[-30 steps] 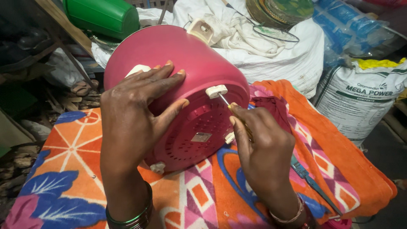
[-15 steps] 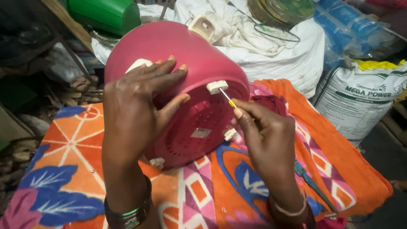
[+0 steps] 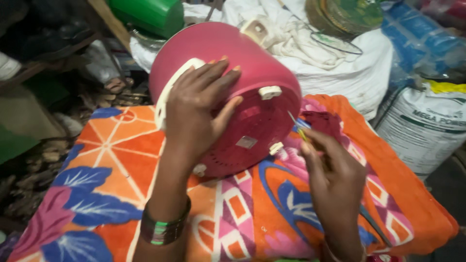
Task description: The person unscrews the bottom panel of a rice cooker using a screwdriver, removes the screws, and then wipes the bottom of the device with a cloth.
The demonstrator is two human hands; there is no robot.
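A round pink appliance housing (image 3: 252, 92) lies on its side on an orange patterned cloth (image 3: 121, 165), its perforated bottom with cream feet facing me. My left hand (image 3: 199, 106) rests spread on its side, steadying it. My right hand (image 3: 330, 170) holds a thin screwdriver (image 3: 296, 123) with a yellowish handle, its tip just off the bottom's right edge, between two cream feet.
A green plastic container (image 3: 150, 14) stands behind the housing. White cloth and a white sack (image 3: 349, 73) lie at the back, with a printed white bag (image 3: 427, 131) at the right. Dark clutter fills the left side.
The screwdriver tip has come off the upper cream foot and moved down and right, away from the housing. My left hand has stayed spread on the housing.
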